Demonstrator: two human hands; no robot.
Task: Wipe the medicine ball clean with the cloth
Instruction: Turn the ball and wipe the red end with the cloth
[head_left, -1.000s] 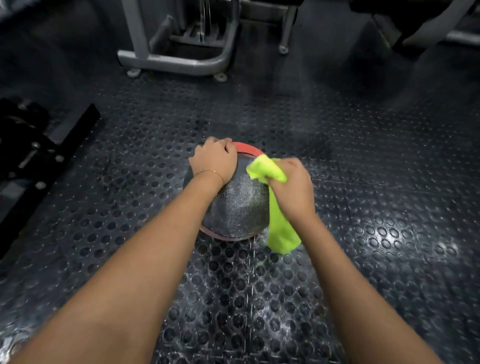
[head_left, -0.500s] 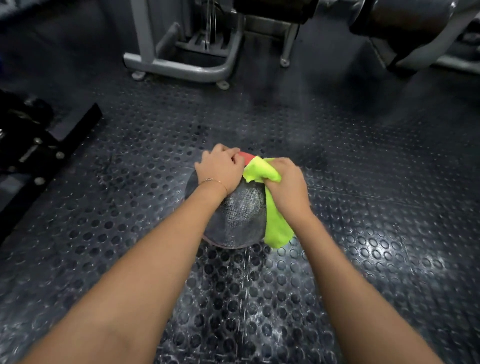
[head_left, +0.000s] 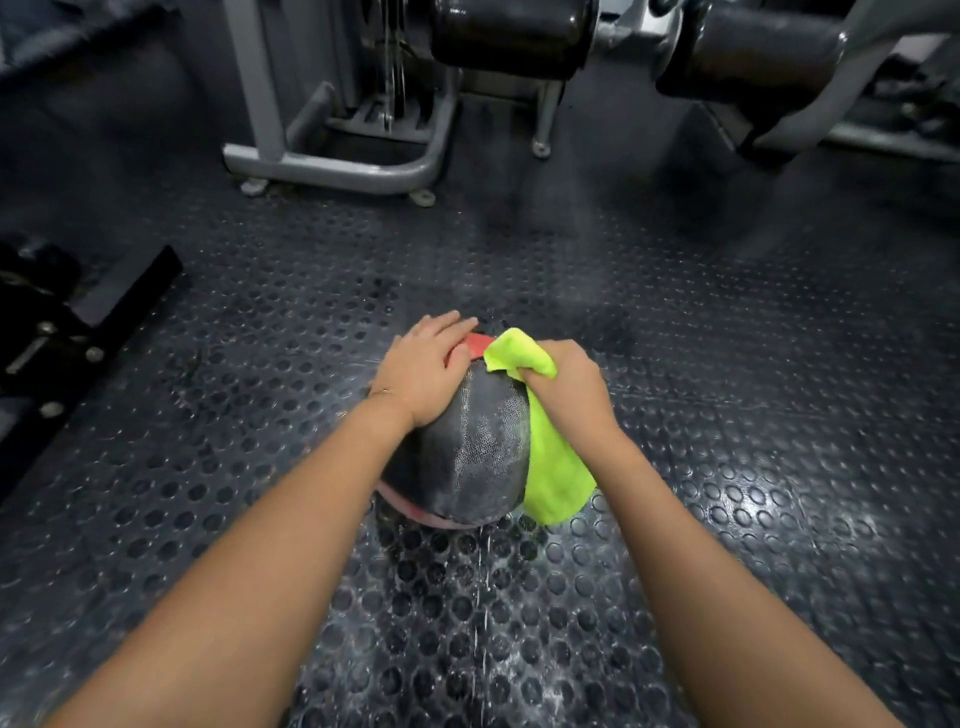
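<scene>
A black medicine ball (head_left: 470, 457) with red bands sits on the studded rubber floor in the middle of the view. My left hand (head_left: 421, 371) lies flat over its top left, fingers stretched out across the red band. My right hand (head_left: 569, 387) grips a bright yellow-green cloth (head_left: 550, 467) against the ball's upper right side. One end of the cloth sticks up past my fist and the longer end hangs down the ball's right flank. The ball's near face looks wet and shiny.
A grey machine frame (head_left: 332, 166) with feet stands on the floor behind the ball. Black padded rollers (head_left: 511, 34) hang above at the back. A black bar and hardware (head_left: 78, 332) lie at the left. The dark studded floor (head_left: 753, 467) is wet in front.
My left hand's fingers have straightened from curled over the ball's top to lying flat. The right hand with the cloth has stayed at the upper right. The camera has tilted up a little.
</scene>
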